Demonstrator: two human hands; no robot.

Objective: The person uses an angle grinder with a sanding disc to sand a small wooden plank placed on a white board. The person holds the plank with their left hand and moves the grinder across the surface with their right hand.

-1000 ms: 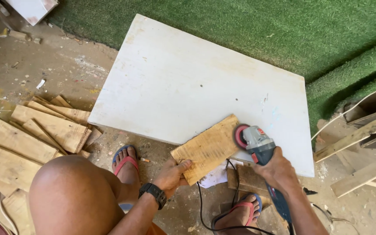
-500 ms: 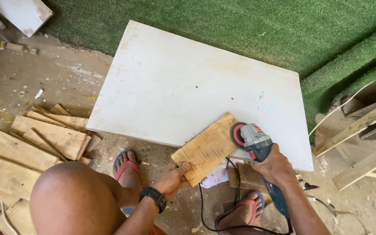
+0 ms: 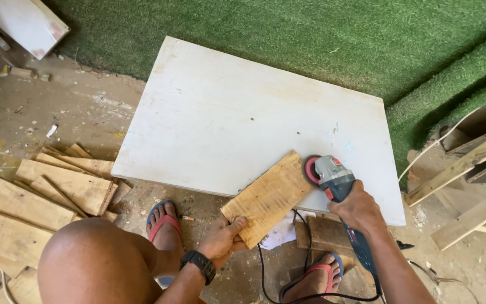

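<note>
Both hands stay clamped: my left hand (image 3: 222, 237) grips the plank (image 3: 268, 197) at its 7 o'clock end, my right hand (image 3: 359, 209) wraps the grinder (image 3: 333, 177). Plank lies across the white board's (image 3: 243, 112) near edge; disc now seemingly touches its 2 o'clock end.

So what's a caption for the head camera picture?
Left hand steadies a wooden board while right hand grinds its end.
</note>
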